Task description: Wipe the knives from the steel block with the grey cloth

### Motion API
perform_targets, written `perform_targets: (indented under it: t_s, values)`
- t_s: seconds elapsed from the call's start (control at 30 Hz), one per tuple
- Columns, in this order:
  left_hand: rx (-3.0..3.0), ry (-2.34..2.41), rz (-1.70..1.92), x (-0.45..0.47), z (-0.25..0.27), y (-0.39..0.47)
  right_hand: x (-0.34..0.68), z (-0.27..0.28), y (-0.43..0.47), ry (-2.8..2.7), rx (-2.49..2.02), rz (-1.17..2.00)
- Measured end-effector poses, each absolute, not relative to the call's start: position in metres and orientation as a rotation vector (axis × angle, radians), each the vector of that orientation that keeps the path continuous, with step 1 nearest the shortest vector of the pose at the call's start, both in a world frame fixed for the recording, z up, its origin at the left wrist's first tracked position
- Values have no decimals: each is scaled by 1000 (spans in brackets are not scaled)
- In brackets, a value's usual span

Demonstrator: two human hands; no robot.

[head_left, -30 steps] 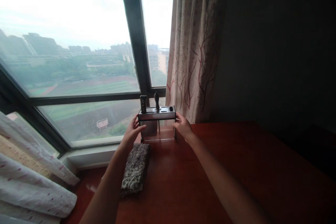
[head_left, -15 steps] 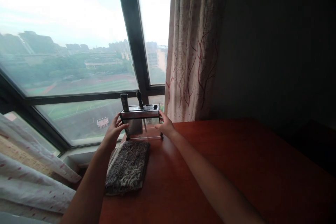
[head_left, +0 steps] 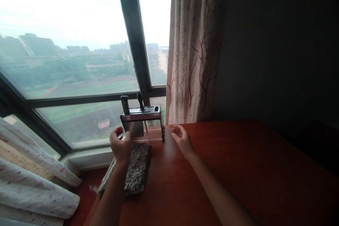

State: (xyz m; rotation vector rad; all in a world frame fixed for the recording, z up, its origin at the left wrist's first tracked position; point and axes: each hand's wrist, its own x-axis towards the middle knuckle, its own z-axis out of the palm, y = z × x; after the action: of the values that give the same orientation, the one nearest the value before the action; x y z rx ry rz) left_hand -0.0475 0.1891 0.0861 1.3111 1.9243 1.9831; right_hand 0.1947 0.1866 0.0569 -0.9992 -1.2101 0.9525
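A knife rack point(head_left: 152, 116) stands upright at the far end of the table, by the window. In its slots sit a cleaver point(head_left: 125, 104) with a broad blade and a slim tool with a dark handle point(head_left: 140, 101). My left hand point(head_left: 121, 144) is in front of the rack's left side, fingers curved and apart, holding nothing. To the right of the rack, off its side, my right hand point(head_left: 182, 139) has loosely bent fingers with nothing in them. A folded grey shaggy cloth point(head_left: 137, 169) lies on the table, partly hidden behind my left forearm.
The reddish-brown wooden table point(head_left: 225, 162) extends to the right. Behind it hang a patterned curtain point(head_left: 193, 49) and a dark-framed window point(head_left: 143, 63). Another curtain point(head_left: 39, 190) hangs at the lower left, beside the table's left edge.
Both hands have let go of the knife rack's sides. My left hand has come down and nearer, and my right hand has moved away to the right. The rack stays in place.
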Motion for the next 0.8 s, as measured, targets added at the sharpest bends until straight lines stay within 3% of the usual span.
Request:
perform_targets:
  t_s: [0.33,0.8]
  values:
    - [1624,1378,1281,89,11,133,226,-26,126,-1123,-1121,958]
    - [1618,1287,1174,92,-18,128,227,-39,127,-1388,-1128,919]
